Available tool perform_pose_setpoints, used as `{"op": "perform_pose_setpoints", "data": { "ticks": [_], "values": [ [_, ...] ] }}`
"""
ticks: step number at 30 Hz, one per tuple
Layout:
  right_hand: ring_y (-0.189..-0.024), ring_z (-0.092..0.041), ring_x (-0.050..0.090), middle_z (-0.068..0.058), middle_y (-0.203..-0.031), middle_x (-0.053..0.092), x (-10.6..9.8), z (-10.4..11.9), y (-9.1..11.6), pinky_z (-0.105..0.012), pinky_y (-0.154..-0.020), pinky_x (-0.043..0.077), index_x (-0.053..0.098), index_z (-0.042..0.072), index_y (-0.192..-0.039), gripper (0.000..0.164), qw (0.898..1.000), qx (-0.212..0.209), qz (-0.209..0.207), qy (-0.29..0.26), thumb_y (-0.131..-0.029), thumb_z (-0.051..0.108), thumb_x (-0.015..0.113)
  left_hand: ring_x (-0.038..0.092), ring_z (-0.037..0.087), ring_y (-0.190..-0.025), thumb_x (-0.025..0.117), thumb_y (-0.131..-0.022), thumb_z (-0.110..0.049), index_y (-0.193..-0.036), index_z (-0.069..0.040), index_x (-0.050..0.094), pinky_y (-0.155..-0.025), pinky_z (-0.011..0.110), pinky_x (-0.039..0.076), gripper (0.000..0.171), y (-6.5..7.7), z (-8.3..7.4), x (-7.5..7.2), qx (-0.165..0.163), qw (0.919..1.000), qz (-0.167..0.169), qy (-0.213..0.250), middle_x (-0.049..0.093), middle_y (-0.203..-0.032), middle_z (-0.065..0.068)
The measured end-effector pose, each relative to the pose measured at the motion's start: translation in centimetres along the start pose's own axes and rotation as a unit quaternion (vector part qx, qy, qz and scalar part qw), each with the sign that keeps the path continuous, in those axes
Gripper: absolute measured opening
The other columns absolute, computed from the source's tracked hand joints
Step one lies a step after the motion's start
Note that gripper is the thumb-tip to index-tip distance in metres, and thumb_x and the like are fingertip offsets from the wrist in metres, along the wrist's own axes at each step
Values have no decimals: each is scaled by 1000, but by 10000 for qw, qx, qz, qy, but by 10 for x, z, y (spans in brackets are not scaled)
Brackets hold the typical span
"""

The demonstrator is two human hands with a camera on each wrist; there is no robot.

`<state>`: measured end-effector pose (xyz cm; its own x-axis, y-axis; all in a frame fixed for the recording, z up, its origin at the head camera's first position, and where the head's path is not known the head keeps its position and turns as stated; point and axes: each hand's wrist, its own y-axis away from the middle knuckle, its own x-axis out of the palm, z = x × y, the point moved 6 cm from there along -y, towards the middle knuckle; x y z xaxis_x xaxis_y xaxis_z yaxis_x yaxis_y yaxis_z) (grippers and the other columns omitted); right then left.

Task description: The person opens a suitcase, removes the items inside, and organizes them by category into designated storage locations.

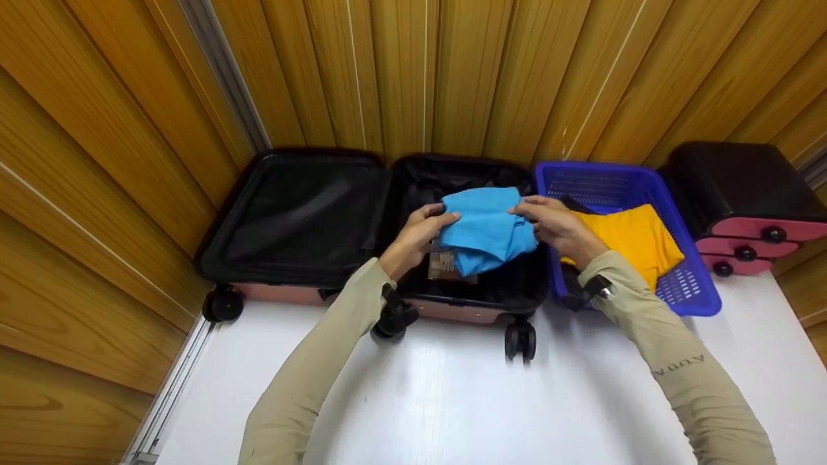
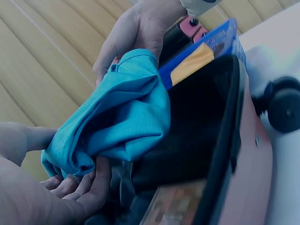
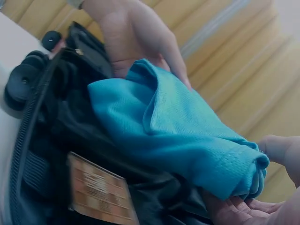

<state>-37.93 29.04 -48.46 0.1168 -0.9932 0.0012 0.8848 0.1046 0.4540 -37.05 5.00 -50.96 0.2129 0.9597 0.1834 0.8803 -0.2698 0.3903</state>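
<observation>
A folded light-blue cloth garment (image 1: 484,223) is held up over the right half of an open suitcase (image 1: 465,309). My left hand (image 1: 418,236) grips its left edge, thumb on top and fingers beneath, as the left wrist view shows. On the opposite edge my right hand (image 1: 559,226) pinches the cloth, its thumb above and fingers under the fold (image 3: 248,173). Below the cloth, a brown patterned flat piece (image 3: 101,190) with printed lettering lies on the suitcase's black lining. Whether the garment touches the lining cannot be told.
The suitcase's other half (image 1: 303,219) lies at left with a black cover. At right stands a blue plastic basket (image 1: 701,290) holding a yellow cloth (image 1: 636,242) and something black. Beyond it is a black-and-pink drawer unit (image 1: 743,187). Wooden panelling (image 1: 400,77) rises behind.
</observation>
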Motion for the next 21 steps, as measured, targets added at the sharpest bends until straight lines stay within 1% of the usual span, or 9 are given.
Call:
{"op": "perform_pose_setpoints", "data": {
  "ticks": [4,6,8,10,12,15,18,19,21],
  "values": [
    [-79,-3,56,11,-88,64,-31,13,14,-13,-68,49,67,14,-106,7,9984,-321,-165,-438,-101,9,66,63,34,-126,74,-99,-26,-162,-13,39,-100,47,57,73,-8,-7,33,113,9989,266,369,51,-152,21],
    [-83,-3,57,11,-87,64,-48,18,21,-14,-71,50,73,18,-95,13,9973,-410,-260,-555,-101,9,66,63,34,-125,74,-99,-24,-162,-12,38,-100,48,57,74,-11,-11,51,188,9972,468,551,50,-153,22],
    [-89,-4,58,12,-91,67,-63,23,27,-15,-76,52,76,22,-90,19,9967,-424,-300,-628,-102,10,66,63,33,-125,74,-99,-22,-163,-11,36,-101,50,57,75,-12,-15,69,240,9950,655,710,49,-153,22],
    [-89,-4,60,12,-93,69,-76,27,33,-15,-77,53,77,24,-91,20,9969,-382,-337,-598,-102,11,66,63,33,-122,73,-99,-19,-163,-8,34,-100,50,57,76,-13,-18,84,316,9933,738,836,51,-151,21],
    [-89,-3,62,12,-95,71,-87,32,38,-16,-78,54,76,23,-95,17,9970,-344,-340,-599,-102,11,66,64,31,-119,74,-99,-17,-162,-7,35,-99,49,58,75,-14,-20,97,380,9929,711,876,55,-147,19],
    [-89,-4,63,12,-98,70,-103,36,45,-16,-77,56,68,19,-109,10,9981,-256,-364,-429,-102,12,66,65,32,-116,74,-98,-13,-160,-6,37,-96,48,59,73,-17,-21,116,482,9922,599,982,61,-140,18],
    [-96,-4,59,13,-105,64,-121,37,53,-16,-81,55,57,18,-122,21,9992,-119,-365,-75,-103,17,67,65,34,-118,74,-96,-8,-158,-6,42,-93,48,61,70,-22,-18,137,510,9910,464,1151,61,-135,17],
    [-97,-4,58,13,-105,63,-128,36,56,-16,-81,55,56,19,-122,22,9992,-63,-401,21,-103,18,67,65,35,-119,74,-96,-7,-157,-6,43,-93,49,61,69,-22,-17,145,505,9906,437,1197,61,-135,17],
    [-95,-4,58,13,-103,61,-143,34,62,-16,-80,55,60,21,-116,16,9989,18,-453,71,-103,19,68,64,35,-121,75,-95,-4,-155,-7,45,-93,49,60,68,-23,-13,161,506,9905,408,1210,61,-135,17]
  ]
}}
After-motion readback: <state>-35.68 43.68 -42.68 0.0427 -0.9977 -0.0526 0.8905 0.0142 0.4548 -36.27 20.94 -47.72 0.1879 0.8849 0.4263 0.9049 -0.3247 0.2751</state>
